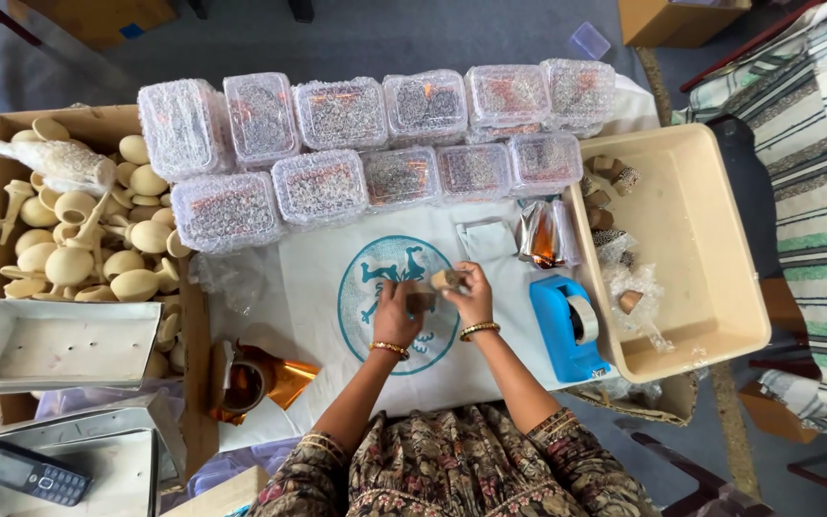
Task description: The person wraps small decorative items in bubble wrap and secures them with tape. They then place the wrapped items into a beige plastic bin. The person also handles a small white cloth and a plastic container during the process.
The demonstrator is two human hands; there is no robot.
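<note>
Over white cloth (490,354), both hands pinch one small wooden piece (446,280).

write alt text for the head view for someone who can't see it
Seen from above, a person's left hand and right hand hold a small wooden piece over a white cloth with a teal emblem. Bubble-wrapped boxes line the far side, a blue tape dispenser sits right.

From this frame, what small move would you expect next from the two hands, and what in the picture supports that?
Probably a reach by the right hand to the blue tape dispenser. Both hands meet over the printed cloth: the left hand pinches a small dark piece, the right a small tan piece, pressed close together. The dispenser stands just beside the right wrist.
</note>
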